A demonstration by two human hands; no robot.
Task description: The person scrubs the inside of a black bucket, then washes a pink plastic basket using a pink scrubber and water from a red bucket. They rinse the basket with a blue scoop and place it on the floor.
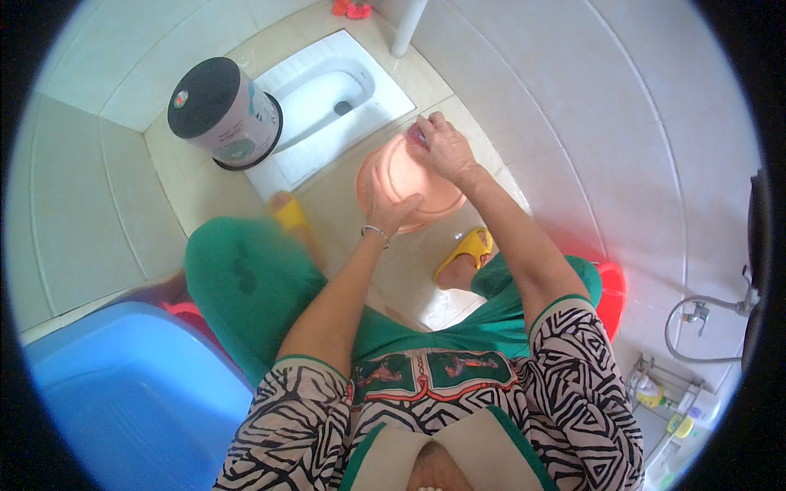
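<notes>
A round peach-coloured plastic tub (424,175) is held tilted above the tiled floor, ahead of my knees. My left hand (391,205) grips its near left side, with the thumb lying across the face turned towards me. At the tub's far right edge, my right hand (447,149) has its fingers curled around a small reddish object (418,137). The fingers cover most of that object, so its kind cannot be made out. A bracelet circles my left wrist.
A white squat toilet (334,98) is set in the floor ahead, with a black-topped bin (230,116) beside it. A blue plastic tub (135,393) stands at my left and a red basin (613,297) at my right. A white pipe (408,30) rises behind; a metal shelf (666,393) holds bottles.
</notes>
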